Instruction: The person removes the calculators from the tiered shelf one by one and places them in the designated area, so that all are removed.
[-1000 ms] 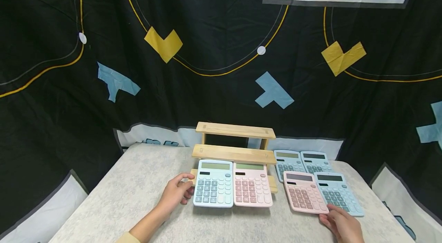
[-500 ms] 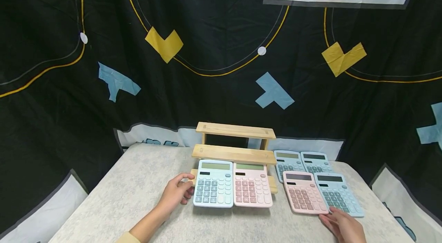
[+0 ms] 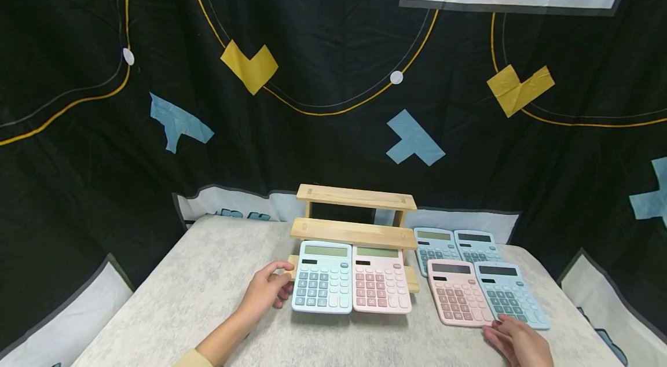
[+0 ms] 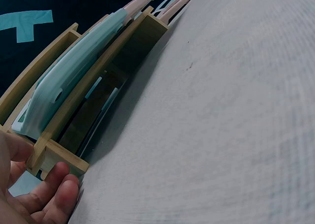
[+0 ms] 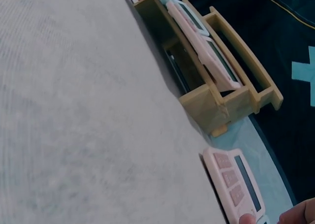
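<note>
On a two-tier wooden rack [image 3: 354, 232] lean a blue calculator [image 3: 322, 280] and, to its right, a pink calculator [image 3: 381, 283]. My left hand [image 3: 267, 289] holds the rack's left end; in the left wrist view its thumb and curled fingers [image 4: 58, 177] lie around the end of the lower rail. A second pink calculator [image 3: 458, 292] lies on the table at the right. At its near right corner, my right hand [image 3: 518, 341] pinches it between the fingertips. In the right wrist view, only fingertips [image 5: 246, 219] show at the lower edge, by this calculator.
Another blue calculator [image 3: 513, 292] lies against the right side of the loose pink one. Two more blue calculators [image 3: 436, 245] lie behind them. A light grey table [image 3: 208, 274] supports everything, with a dark patterned curtain [image 3: 333, 141] hanging behind it.
The loose pink calculator's near edge has shifted slightly toward me, and my right hand has moved slightly right. The left hand and rack stay put.
</note>
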The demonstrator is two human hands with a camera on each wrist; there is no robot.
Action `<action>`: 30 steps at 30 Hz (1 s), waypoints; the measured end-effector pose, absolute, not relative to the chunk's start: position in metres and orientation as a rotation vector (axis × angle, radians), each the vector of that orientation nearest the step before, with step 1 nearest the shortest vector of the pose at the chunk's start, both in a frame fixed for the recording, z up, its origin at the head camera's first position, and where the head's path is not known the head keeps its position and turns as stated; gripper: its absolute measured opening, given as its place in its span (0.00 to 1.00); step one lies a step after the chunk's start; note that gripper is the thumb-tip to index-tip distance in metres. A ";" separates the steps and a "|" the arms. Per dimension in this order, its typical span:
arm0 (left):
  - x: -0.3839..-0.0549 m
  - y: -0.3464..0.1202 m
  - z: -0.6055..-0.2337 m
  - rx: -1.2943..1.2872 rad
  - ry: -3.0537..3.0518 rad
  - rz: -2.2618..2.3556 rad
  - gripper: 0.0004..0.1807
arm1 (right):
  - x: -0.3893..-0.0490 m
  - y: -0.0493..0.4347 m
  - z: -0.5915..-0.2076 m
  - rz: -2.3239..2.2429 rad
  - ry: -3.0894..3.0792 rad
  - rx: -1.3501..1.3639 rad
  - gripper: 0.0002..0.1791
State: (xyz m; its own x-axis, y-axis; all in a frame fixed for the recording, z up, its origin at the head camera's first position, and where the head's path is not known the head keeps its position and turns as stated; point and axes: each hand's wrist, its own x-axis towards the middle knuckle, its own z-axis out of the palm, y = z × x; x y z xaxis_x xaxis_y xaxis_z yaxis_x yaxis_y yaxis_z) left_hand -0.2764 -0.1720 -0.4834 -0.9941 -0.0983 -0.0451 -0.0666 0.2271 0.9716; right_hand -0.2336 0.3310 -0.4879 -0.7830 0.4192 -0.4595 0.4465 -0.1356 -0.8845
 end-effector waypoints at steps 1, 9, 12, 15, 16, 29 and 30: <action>-0.277 -0.172 -0.484 0.163 -2.441 -1.930 0.15 | -0.232 0.328 -0.485 -2.111 2.072 1.003 0.33; -0.277 -0.172 -0.485 0.160 -2.445 -1.931 0.15 | -0.225 0.307 -0.461 -2.017 2.182 0.740 0.33; -0.276 -0.172 -0.484 0.152 -2.444 -1.936 0.15 | -0.223 0.301 -0.455 -2.000 2.204 0.665 0.34; -0.276 -0.172 -0.483 0.149 -2.442 -1.937 0.15 | -0.225 0.293 -0.451 -2.003 2.213 0.643 0.33; -0.276 -0.172 -0.483 0.149 -2.442 -1.937 0.15 | -0.225 0.290 -0.449 -2.014 2.207 0.641 0.33; -0.276 -0.172 -0.484 0.152 -2.441 -1.935 0.15 | -0.233 0.263 -0.438 -2.073 2.161 0.602 0.31; -0.276 -0.172 -0.484 0.151 -2.441 -1.934 0.15 | -0.234 0.261 -0.437 -2.076 2.160 0.599 0.31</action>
